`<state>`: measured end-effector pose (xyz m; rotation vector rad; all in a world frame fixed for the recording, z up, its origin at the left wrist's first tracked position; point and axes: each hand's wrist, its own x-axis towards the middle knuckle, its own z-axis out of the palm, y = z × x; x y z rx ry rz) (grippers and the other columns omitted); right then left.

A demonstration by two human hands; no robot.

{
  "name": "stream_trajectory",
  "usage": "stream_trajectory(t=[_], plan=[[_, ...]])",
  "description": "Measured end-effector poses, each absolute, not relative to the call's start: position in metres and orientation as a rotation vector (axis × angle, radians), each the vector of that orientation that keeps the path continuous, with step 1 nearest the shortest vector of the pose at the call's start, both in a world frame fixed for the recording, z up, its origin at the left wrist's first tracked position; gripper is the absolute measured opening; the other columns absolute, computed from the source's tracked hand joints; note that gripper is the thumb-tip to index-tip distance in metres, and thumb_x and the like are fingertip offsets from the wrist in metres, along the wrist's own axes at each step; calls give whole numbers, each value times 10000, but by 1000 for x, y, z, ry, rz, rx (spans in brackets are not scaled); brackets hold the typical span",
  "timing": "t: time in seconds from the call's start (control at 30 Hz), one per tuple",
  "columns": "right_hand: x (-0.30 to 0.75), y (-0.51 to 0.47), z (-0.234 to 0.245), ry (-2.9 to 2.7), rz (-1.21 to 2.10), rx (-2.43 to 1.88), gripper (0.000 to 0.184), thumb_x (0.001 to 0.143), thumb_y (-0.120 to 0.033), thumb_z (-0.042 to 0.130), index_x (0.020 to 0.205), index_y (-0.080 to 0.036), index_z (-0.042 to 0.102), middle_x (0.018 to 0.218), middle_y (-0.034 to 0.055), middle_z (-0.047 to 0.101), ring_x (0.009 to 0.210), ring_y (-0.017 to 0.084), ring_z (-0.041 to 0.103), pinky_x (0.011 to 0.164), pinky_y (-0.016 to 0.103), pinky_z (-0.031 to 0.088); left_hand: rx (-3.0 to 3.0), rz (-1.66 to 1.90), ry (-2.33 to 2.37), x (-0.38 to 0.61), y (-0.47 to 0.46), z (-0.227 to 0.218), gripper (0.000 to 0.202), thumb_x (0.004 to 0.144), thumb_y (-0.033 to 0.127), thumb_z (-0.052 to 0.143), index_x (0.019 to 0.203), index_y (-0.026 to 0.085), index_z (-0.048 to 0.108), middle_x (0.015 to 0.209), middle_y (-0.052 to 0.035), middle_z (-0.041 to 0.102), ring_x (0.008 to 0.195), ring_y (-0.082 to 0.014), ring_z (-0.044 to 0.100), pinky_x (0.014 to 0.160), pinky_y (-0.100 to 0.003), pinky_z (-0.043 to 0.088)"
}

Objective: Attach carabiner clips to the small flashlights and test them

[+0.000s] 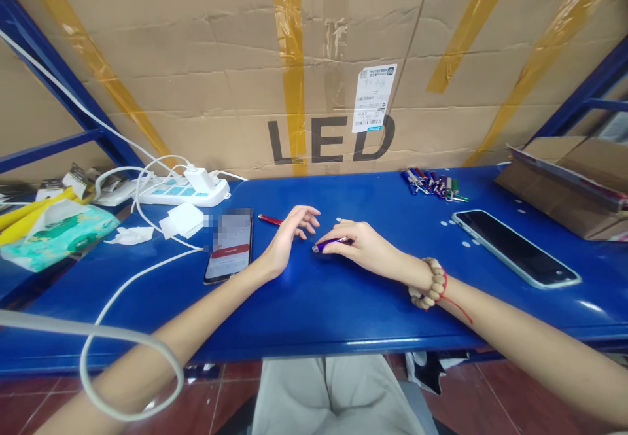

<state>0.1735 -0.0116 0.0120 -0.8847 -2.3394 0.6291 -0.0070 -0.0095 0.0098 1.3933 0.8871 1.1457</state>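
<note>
My right hand (360, 244) rests on the blue table (318, 304), fingers closed around a small purple pen-shaped light (328, 244) that points left. My left hand (289, 232) hovers just left of it, fingers spread and curved, holding nothing. A small red pen-shaped light (269, 219) lies on the table right behind my left hand. A bead bracelet (432, 283) with a red string sits on my right wrist.
A lit phone (229, 245) lies left of my left hand, with a white cable (127, 291) running off the edge. A dark phone (515, 246) lies at right. Several small lights (434, 183) are heaped at the back. A power strip (184, 190), tissue pack (53, 232) and cardboard box (569, 186) flank the table.
</note>
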Motion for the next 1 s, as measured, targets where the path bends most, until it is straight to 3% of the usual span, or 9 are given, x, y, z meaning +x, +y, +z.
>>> stream_trajectory(t=[0.43, 0.6, 0.73, 0.83, 1.0], plan=[[173, -10, 15, -2235, 537, -987, 200, 839, -321, 612, 897, -162, 719, 864, 49, 704, 789, 163, 619, 720, 260, 447, 1520, 1080, 903, -10, -7, 10, 355, 907, 365, 293, 900, 194, 604, 852, -44, 600, 798, -171, 549, 673, -271, 402], [174, -9, 15, -2203, 598, -990, 261, 907, -349, 497, 958, -175, 684, 959, 47, 700, 858, 160, 637, 774, 261, 456, 2065, 1087, 1291, -32, 4, 25, 244, 859, 236, 397, 909, 238, 635, 975, -51, 623, 955, -240, 514, 886, -378, 354], [180, 1, 11, -2197, 572, -1183, 273, 942, -317, 415, 1114, -172, 570, 983, 48, 684, 762, 134, 642, 697, 249, 478, 2579, 680, 1775, -57, 12, 27, 407, 747, 35, 402, 1035, 214, 627, 1079, -106, 607, 1033, -302, 479, 900, -449, 316], [196, 22, 5, -2204, 343, -1464, 220, 928, -250, 434, 1108, -171, 534, 940, 35, 684, 704, 120, 631, 655, 230, 477, 2694, 248, 1934, -69, 17, 25, 368, 757, 31, 407, 999, 183, 641, 1038, -120, 621, 1013, -302, 496, 855, -438, 334], [242, 66, 4, -2113, 52, -1711, 217, 840, -85, 495, 999, -157, 624, 1065, 81, 661, 946, 159, 613, 828, 245, 448, 2756, 100, 1826, -70, 20, 26, 245, 825, 84, 436, 930, 176, 637, 1003, -113, 643, 970, -280, 531, 810, -405, 338]])
